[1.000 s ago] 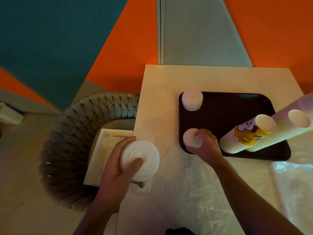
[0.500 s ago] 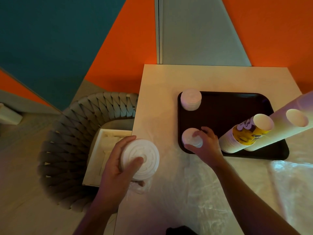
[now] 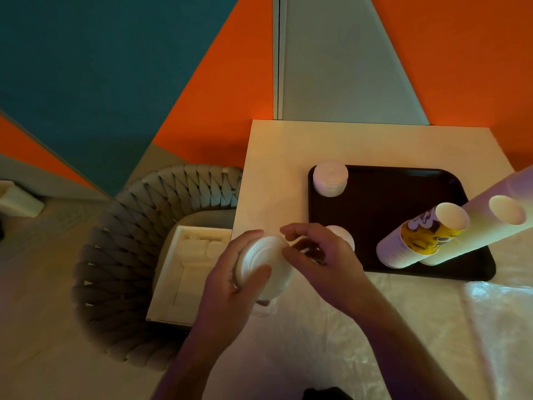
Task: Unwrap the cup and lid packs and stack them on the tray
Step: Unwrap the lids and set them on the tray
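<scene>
— So where's the lid pack (image 3: 264, 262)?
— Gripped in the left hand (image 3: 227, 293), at eight o'clock off the tray (image 3: 403, 186), tilted up so the right hand (image 3: 320, 255), fingers loosely curled and holding nothing, can likely lift lids off.

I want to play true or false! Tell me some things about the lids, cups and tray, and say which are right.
1. The left hand holds a stack of lids. True.
2. The tray is bright yellow. False: it is dark.
3. Two cup stacks stand on the tray. True.
4. The tray holds no lids. False: a lid pile sits at its far left corner.
5. The right hand grips a cup. False: it reaches toward the held lids.
</scene>
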Action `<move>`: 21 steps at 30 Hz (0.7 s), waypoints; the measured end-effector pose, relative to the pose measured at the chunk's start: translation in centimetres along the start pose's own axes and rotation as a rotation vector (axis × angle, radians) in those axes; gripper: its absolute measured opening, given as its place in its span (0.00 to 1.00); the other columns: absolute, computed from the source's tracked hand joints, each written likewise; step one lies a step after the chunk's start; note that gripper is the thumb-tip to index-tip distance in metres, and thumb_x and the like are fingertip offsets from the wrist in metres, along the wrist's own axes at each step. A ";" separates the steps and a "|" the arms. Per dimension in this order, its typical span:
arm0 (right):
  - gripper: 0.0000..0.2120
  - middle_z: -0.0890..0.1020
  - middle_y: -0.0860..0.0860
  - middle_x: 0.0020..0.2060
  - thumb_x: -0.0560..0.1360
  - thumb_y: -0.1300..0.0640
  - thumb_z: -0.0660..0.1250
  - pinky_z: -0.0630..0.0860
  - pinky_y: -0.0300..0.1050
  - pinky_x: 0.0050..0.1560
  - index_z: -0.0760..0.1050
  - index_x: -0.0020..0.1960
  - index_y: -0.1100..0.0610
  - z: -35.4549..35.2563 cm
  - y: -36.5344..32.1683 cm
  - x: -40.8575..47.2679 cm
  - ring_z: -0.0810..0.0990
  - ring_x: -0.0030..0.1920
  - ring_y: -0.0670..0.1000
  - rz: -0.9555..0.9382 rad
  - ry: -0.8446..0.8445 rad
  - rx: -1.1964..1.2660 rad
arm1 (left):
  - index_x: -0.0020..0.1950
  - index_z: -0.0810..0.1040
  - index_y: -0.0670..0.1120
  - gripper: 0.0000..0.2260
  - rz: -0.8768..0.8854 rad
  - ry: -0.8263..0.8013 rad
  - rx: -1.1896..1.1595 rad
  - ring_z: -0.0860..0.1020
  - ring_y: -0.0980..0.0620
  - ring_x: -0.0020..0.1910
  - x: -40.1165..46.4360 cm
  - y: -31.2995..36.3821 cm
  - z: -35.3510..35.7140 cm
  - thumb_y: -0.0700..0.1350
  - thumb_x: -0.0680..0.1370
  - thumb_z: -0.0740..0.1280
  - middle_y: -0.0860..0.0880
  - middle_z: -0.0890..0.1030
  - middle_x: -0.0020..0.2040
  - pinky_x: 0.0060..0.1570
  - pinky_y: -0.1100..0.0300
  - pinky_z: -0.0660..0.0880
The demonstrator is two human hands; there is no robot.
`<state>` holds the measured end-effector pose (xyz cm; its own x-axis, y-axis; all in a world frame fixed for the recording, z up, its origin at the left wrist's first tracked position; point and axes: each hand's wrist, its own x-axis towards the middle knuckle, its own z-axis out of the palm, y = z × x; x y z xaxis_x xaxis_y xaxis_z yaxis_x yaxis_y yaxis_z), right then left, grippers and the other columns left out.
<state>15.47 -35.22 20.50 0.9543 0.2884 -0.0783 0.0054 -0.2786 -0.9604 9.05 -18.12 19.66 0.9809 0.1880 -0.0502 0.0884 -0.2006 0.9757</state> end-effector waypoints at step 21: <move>0.08 0.84 0.44 0.39 0.72 0.61 0.78 0.77 0.35 0.42 0.82 0.47 0.51 -0.8 -1.8 0.1 0.83 0.39 0.42 0.078 -0.016 0.050 | 0.66 0.73 0.59 0.19 0.073 0.012 0.027 0.77 0.57 0.59 0.4 -0.2 -0.4 0.55 0.75 0.68 0.62 0.77 0.62 0.43 0.67 0.78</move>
<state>15.80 -35.46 22.48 0.9465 0.2820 -0.1568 -0.0838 -0.2543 -0.9635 9.39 -17.64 19.47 0.9827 0.1836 0.0237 0.0214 -0.2397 0.9706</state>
